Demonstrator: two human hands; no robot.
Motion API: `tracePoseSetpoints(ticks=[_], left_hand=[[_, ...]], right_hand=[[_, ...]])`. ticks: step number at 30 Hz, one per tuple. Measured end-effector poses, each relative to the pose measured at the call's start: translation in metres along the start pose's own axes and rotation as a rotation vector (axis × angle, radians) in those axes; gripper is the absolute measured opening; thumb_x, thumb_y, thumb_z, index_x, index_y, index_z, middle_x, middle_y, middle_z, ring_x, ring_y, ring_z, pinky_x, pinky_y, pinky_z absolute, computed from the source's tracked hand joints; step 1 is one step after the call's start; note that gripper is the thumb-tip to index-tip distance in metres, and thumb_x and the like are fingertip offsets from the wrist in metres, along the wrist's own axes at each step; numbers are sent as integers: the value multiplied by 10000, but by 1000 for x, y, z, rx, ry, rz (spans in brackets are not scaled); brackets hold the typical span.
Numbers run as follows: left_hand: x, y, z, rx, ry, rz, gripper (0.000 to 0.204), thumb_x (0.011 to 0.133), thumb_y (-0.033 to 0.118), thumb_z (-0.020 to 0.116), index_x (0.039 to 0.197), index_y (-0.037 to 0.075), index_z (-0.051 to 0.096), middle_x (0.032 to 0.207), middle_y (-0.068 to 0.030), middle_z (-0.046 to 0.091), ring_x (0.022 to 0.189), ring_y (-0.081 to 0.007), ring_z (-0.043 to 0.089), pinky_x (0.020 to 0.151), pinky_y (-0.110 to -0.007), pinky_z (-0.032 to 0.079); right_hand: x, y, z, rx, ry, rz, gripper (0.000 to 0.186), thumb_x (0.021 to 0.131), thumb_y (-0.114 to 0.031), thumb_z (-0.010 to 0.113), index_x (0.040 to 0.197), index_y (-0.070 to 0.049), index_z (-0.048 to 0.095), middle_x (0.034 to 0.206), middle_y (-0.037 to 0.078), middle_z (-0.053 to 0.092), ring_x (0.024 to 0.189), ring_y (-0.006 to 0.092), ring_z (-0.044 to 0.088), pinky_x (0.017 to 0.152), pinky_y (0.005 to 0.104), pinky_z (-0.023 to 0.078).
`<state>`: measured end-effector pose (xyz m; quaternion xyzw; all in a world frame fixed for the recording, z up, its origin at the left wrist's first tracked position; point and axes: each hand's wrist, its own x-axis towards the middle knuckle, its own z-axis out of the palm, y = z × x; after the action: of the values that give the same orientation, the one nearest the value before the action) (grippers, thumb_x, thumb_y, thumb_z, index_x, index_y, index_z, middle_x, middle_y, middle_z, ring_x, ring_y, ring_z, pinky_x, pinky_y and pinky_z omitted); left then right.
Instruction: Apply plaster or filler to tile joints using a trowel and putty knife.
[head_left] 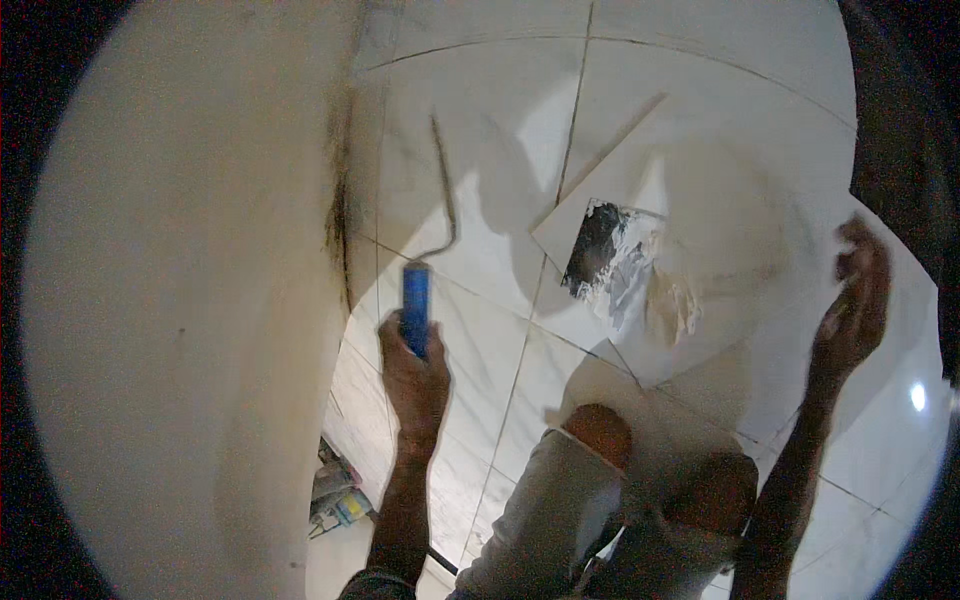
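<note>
My left hand point(415, 375) is closed around a blue cylinder point(415, 300), with a thin bent metal rod point(449, 205) running from its far end; it looks like a small paint roller. The rod points away from me over the floor tiles. To the right lies a pale flat board point(560, 232), tilted against the tile lines. On it is a dark flat rectangular piece point(590, 245) smeared with white and beige paste point(672, 305). My right hand point(858, 290) is raised beyond the board's right side, fingers loosely bent and somewhat blurred, with nothing visible in them.
A pale wall point(180, 300) rises on the left, with a dark stain point(342, 210) along its foot. Light marbled tiles point(480, 320) cover the floor. Small mixed items point(340, 495) lie beside the wall, near my left forearm. My bent knees point(600, 435) are at the bottom.
</note>
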<state>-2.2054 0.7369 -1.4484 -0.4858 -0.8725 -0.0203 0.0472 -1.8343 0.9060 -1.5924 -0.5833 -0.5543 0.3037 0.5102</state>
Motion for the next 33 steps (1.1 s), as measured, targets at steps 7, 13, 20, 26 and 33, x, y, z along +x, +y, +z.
tracePoseSetpoints(ticks=[7,13,20,26,33], left_hand=[[-137,96,-39,-605,-462,-337,477,887,245,604,1262,45,387,1115,-225,568,979,-393,613,850,-446,484],[-167,145,-89,-908,-704,-388,452,905,287,576,1247,24,441,1160,-243,555,1088,-364,579,930,-426,444],[-76,88,-25,-739,-314,-41,343,959,255,560,1163,-18,527,935,-126,652,900,-196,638,798,-330,513],[-11,74,20,-490,-266,66,551,843,389,709,1139,-25,500,1025,-190,580,910,-267,606,808,-360,491],[-28,115,20,-406,-351,79,717,742,500,776,1065,-38,430,851,-190,597,804,-333,623,731,-406,506]], right_hand=[[-114,-206,-10,396,-881,781,462,925,-290,602,1271,-12,471,1007,163,615,825,202,611,680,364,518],[-142,-212,-28,99,-588,675,414,947,-289,567,1210,17,471,872,158,635,737,223,630,694,345,515],[-138,-204,-61,230,-465,686,408,953,-310,559,1188,9,461,833,184,618,734,289,607,666,388,488],[-134,-193,-61,177,-527,669,412,936,-301,581,1188,0,460,911,256,629,795,424,617,728,482,485],[-116,-184,-62,77,-488,722,428,930,-308,590,1208,-6,467,950,265,615,849,446,591,777,494,465]])
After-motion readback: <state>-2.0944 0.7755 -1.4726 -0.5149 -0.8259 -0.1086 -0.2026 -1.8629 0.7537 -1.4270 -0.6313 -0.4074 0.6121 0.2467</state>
